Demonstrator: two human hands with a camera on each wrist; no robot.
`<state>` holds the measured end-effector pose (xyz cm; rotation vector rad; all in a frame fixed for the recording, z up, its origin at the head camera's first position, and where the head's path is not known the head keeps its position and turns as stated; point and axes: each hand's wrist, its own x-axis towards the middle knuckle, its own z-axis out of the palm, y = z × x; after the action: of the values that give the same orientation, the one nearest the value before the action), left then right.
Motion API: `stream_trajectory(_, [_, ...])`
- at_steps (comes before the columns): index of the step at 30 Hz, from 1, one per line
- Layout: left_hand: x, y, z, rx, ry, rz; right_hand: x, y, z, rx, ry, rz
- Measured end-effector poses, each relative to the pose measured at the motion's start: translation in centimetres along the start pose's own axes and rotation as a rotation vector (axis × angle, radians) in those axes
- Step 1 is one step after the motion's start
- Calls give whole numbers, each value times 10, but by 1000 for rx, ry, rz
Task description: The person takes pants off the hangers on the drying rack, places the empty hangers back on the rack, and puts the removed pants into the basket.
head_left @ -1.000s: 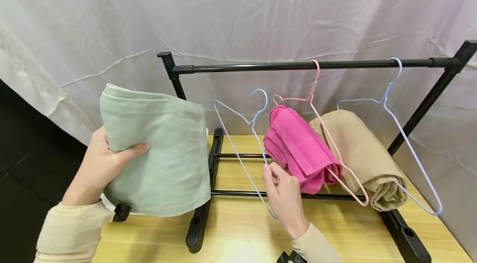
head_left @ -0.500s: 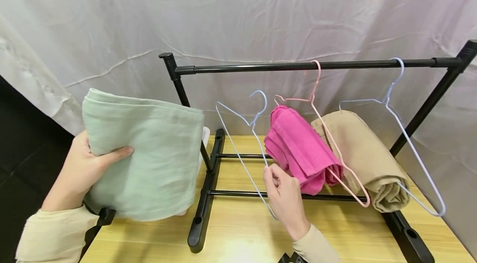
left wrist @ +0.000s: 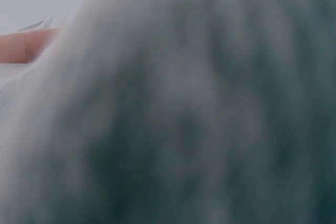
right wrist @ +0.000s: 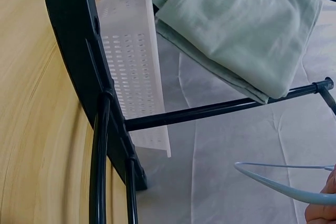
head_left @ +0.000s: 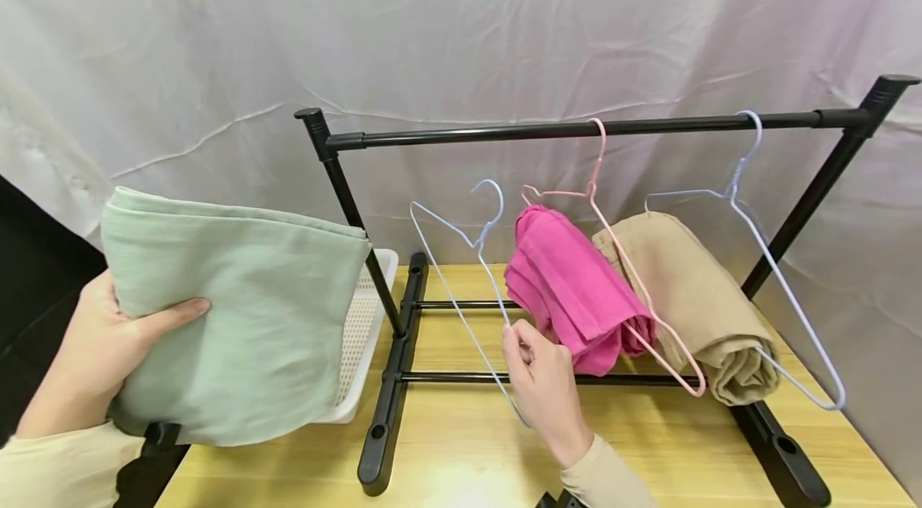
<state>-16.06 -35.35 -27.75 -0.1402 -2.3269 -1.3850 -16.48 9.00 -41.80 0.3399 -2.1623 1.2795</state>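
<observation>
In the head view my left hand (head_left: 108,348) grips a folded light green cloth (head_left: 245,324) by its left side, thumb across the front. That cloth hangs over a white basket (head_left: 363,348) at the left; blurred fabric fills most of the left wrist view. My right hand (head_left: 543,388) pinches one side of a light blue hanger (head_left: 450,292), which is held upright off the rail with its hook free. Right of it, a pink hanger (head_left: 601,172) carries a rolled magenta cloth (head_left: 576,284). Farther right a second blue hanger (head_left: 778,260) bears a rolled tan cloth (head_left: 691,308).
A black rack stands on the wooden table (head_left: 446,460), with its top rail (head_left: 475,134) behind the hangers. The rack's left foot (head_left: 385,420) lies between the basket and my right hand. A pale curtain (head_left: 461,28) hangs behind everything.
My left hand has moved left and slightly down with the green cloth, uncovering more of the white basket. My right hand keeps its pinch on the blue hanger in nearly the same place.
</observation>
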Motion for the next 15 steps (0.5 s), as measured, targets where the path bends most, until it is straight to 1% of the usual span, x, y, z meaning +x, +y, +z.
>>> stream_trajectory(5, [5,-3,-5,-21,-3,-20,0,0,0,7,3,10])
stream_trajectory(7, [6,-5,-7,-54,-3,-33,0,1,0,4,1,13])
stream_trajectory(12, [9,-12,-12,8,21,-50,-1,2,0,-9,-12,22])
stream_trajectory(15, [11,-17,-14,67,32,-54,-2,3,0,-9,-16,28])
